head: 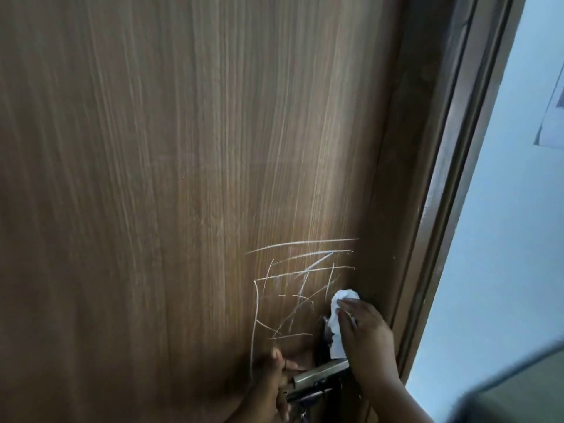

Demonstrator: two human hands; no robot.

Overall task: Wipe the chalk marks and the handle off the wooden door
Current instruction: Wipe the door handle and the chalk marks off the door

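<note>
Right hand (364,337) presses tissue (337,319) against chalk-marked door (183,178).

home interior: wooden door (183,178), painted wall (503,239).

Chalk marks (296,288) sitting at door's (152,178) five o'clock; tissue (337,319) lying at their three o'clock, handle (320,378) at six, frame (433,178) standing right of door, wall (503,239) beyond.

right hand (367,337) presses tissue (337,319) on door (152,178) | left hand (274,383) grips handle (320,380) | chalk marks (293,288) remain
</note>
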